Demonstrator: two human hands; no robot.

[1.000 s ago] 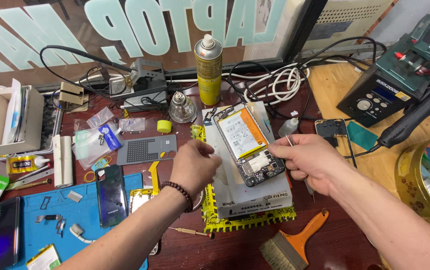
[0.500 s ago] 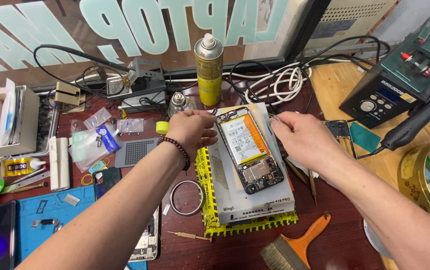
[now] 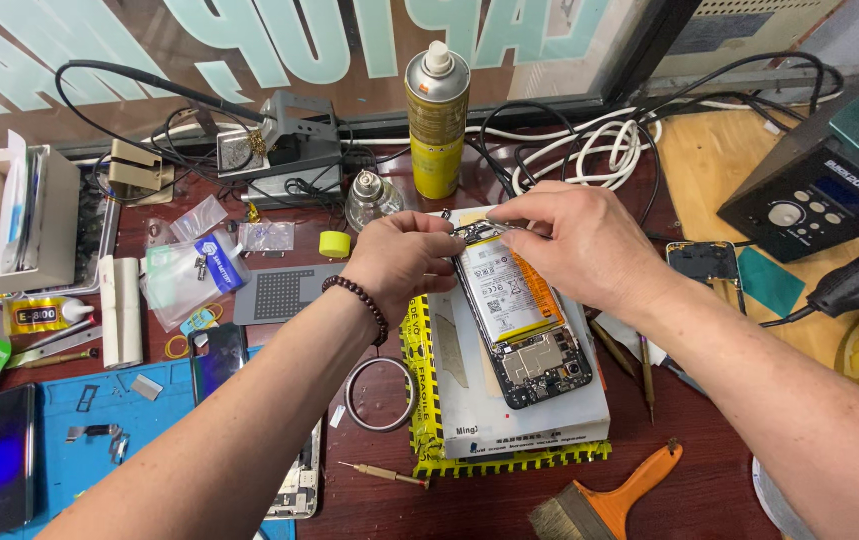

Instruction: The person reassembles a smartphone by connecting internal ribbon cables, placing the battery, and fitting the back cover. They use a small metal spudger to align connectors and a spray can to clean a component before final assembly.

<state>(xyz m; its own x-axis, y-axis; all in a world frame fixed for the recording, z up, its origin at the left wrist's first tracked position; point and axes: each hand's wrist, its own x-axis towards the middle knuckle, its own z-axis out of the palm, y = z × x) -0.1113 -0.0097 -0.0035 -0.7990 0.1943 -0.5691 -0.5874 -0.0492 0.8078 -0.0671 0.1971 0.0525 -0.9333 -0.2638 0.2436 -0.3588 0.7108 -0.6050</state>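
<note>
An opened phone (image 3: 521,325), its back off and its battery and circuit board showing, lies on a white box (image 3: 524,420) edged with yellow tape. My left hand (image 3: 401,258), with a dark bead bracelet on the wrist, pinches the phone's top left corner. My right hand (image 3: 571,242) reaches in from the right and holds thin metal tweezers (image 3: 497,226) over the phone's top edge. The fingertips of both hands nearly meet there and hide the top of the phone.
Behind the box stand a yellow spray can (image 3: 436,120), a soldering stand (image 3: 284,145), white cables (image 3: 579,150) and a small glass dispenser (image 3: 367,198). A black rework station (image 3: 814,185) sits right. An orange-handled brush (image 3: 614,498), a blue mat (image 3: 99,420), a wire ring (image 3: 379,395) lie near.
My left hand has moved from the box's left side up to the phone's top corner. My right hand has come up and left to meet it over the top edge.
</note>
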